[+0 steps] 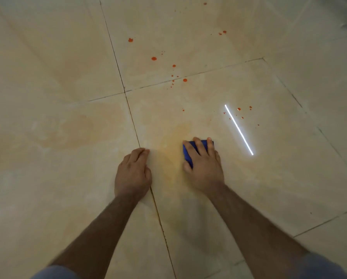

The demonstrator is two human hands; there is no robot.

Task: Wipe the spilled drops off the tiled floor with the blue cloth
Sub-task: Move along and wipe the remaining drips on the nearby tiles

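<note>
Flat right hand pressing blue cloth

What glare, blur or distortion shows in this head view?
Head view: a bright white streak of glare reflects off the glossy floor just right of the blue cloth; wide-angle bending curves the grout lines; the red drops read sharp, while the right hand on the cloth looks slightly soft; corners darken.
</note>
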